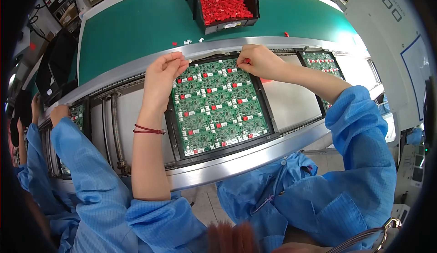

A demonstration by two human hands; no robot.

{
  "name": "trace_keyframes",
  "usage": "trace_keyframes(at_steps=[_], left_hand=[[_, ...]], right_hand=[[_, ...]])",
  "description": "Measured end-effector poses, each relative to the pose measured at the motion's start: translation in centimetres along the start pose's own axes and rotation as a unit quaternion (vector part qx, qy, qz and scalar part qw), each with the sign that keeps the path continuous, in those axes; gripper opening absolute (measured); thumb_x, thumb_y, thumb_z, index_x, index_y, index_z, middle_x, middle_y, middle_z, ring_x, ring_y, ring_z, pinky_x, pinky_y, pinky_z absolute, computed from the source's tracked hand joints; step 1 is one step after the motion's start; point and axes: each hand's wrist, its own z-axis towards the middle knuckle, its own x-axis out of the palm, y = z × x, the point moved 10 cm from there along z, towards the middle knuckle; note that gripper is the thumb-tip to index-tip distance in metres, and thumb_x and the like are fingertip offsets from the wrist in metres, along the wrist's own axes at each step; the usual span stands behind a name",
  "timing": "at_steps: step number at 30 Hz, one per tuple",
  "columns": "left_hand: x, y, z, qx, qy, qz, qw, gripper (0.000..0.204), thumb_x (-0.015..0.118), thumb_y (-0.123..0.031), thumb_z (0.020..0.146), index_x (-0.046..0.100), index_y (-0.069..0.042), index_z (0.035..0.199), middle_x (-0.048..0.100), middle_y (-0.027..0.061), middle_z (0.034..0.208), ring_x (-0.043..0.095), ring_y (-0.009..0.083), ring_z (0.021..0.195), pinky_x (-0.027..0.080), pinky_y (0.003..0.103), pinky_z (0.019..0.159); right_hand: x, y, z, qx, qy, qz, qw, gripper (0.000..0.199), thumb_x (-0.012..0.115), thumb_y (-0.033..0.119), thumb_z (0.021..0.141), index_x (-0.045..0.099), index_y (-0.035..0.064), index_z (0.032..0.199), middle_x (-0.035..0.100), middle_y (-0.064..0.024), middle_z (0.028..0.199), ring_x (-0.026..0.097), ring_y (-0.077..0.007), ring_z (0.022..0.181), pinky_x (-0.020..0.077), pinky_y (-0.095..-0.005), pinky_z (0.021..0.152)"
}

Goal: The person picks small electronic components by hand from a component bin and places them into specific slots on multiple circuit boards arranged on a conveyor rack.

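A green circuit board panel sits in a black frame in front of me, with rows of small red and white connectors on it. My left hand is over the panel's far left corner, thumb and fingers pinched. At its fingertips shows a small white connector. Over the far right corner, my right hand is closed, with a small red connector showing between its fingers. Those fingers partly hide the board's corner beneath them.
A black bin full of red connectors stands on the green bench. Loose white connectors lie near the metal rail. Another framed panel is to the right. At left, a co-worker's hand is above a further board.
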Motion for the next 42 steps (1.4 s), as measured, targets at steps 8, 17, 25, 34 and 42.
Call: trace_keyframes(at_steps=[8,17,25,34,42], left_hand=[[-0.7,-1.4,-0.7,0.021,-0.028,0.052,0.998,0.026,0.06,-0.015,0.084,0.056,0.006,0.098,0.062,0.0105,0.084,0.06,0.013,0.076,0.049,0.022,0.07],[-1.2,-1.5,-0.7,0.034,-0.041,0.026,0.998,0.023,0.062,-0.016,0.083,0.058,0.004,0.094,0.061,0.0077,0.078,0.058,0.0108,0.07,0.048,0.021,0.067],[-1.5,-1.6,-0.4,0.038,-0.028,0.047,0.998,0.026,0.063,-0.016,0.082,0.06,0.005,0.097,0.062,0.0082,0.081,0.059,0.0114,0.072,0.047,0.021,0.07],[-1.2,-0.7,-0.4,0.027,0.0,0.044,0.999,0.027,0.057,-0.007,0.084,0.057,0.005,0.109,0.064,0.0127,0.09,0.061,0.0137,0.081,0.048,0.023,0.077],[-1.6,-0.8,-0.4,0.057,-0.041,0.154,0.986,0.021,0.058,-0.006,0.085,0.06,0.005,0.102,0.063,0.0101,0.086,0.062,0.0142,0.077,0.052,0.024,0.07]], right_hand=[[-0.3,0.8,-0.2,-0.012,-0.023,-0.004,1.0,0.007,0.063,0.006,0.073,0.063,-0.0005,0.076,0.058,-0.0102,0.074,0.058,-0.0237,0.067,0.0475,-0.0321,0.06],[0.0,0.6,-1.1,0.009,-0.032,0.023,0.999,0.008,0.062,0.007,0.074,0.062,0.0001,0.077,0.057,-0.0091,0.077,0.057,-0.0213,0.066,0.0472,-0.0309,0.059],[0.2,0.9,-1.6,0.027,-0.022,0.022,0.999,0.01,0.06,0.008,0.075,0.063,0.0001,0.079,0.058,-0.0119,0.079,0.058,-0.0281,0.073,0.048,-0.0357,0.067],[-2.3,0.8,-5.7,0.083,-0.112,0.107,0.984,0.018,0.056,0.006,0.082,0.061,0.0052,0.099,0.055,-0.0086,0.089,0.055,-0.0199,0.077,0.0448,-0.0292,0.065],[-2.6,-4.1,-10.3,0.226,-0.184,0.383,0.876,0.024,0.049,0.005,0.088,0.053,0.0023,0.111,0.052,0.0002,0.085,0.048,-0.0067,0.075,0.0405,-0.0204,0.068]])
